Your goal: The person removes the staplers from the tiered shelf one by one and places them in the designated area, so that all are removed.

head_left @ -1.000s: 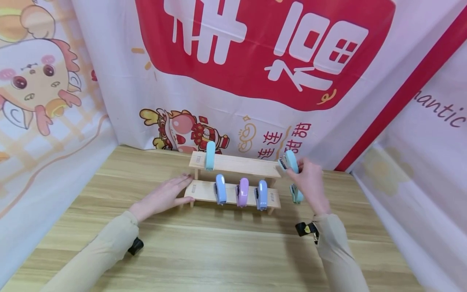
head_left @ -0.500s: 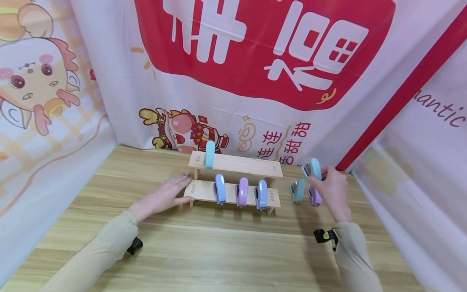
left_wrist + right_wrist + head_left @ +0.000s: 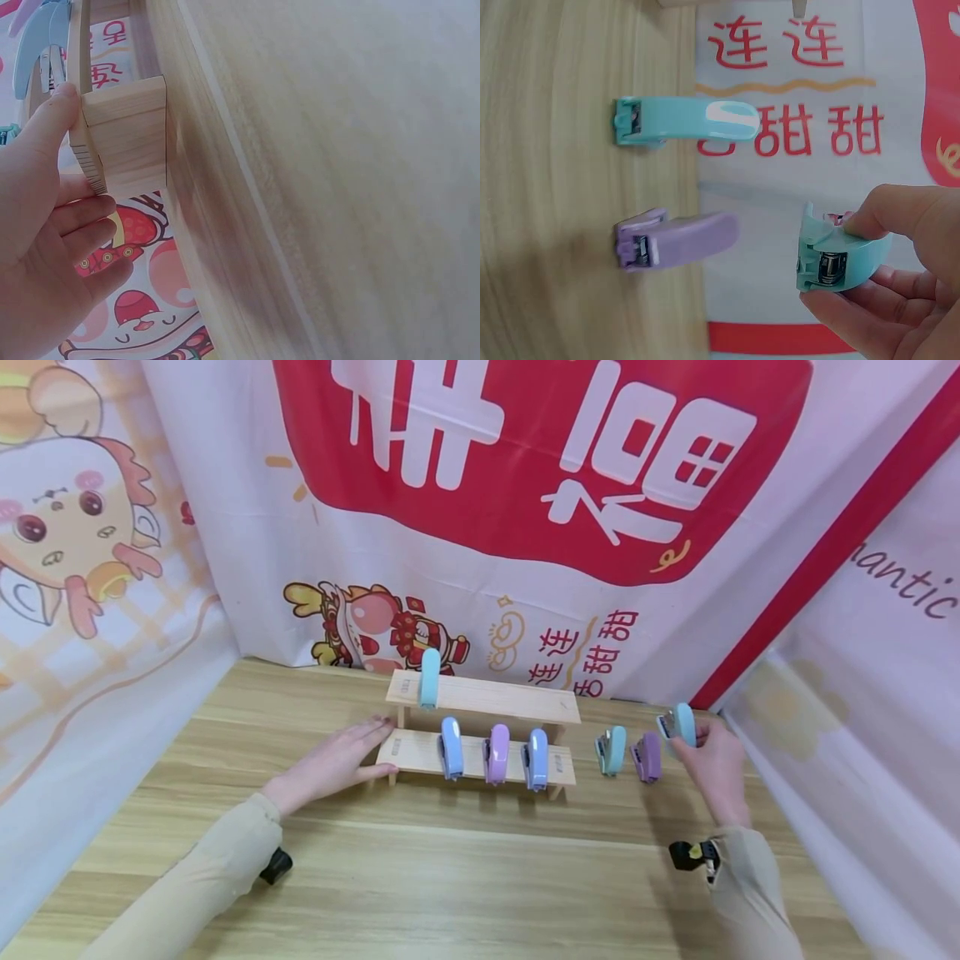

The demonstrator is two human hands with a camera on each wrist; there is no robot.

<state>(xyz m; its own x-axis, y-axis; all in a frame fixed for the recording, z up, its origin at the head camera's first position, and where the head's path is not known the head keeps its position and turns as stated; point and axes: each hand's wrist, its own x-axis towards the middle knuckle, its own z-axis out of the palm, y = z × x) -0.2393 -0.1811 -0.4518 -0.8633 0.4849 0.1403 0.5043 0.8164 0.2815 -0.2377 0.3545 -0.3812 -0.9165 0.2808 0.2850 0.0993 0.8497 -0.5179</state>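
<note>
In the head view my right hand (image 3: 717, 768) pinches a light teal stapler (image 3: 681, 727) above the table, right of the stand. The right wrist view shows the thumb on one side of this stapler (image 3: 844, 255) and fingers on the other. A teal stapler (image 3: 612, 750) and a purple stapler (image 3: 647, 757) stand on the table between it and the stand. My left hand (image 3: 333, 767) rests against the left end of the two-tier wooden stand (image 3: 498, 695), thumb at the lower shelf's edge (image 3: 86, 150), fingers loosely extended past its end.
The lower shelf bears a blue stapler (image 3: 452, 749), a lilac stapler (image 3: 497, 754) and another blue stapler (image 3: 536, 760). A teal stapler (image 3: 430, 678) stands at the upper shelf's left. Printed cloth (image 3: 487, 543) hangs behind and beside the wooden table (image 3: 450, 885).
My right hand has carried the teal stapler rightward from the upper shelf's right end, past the standing teal and purple staplers. The left hand stays at the stand.
</note>
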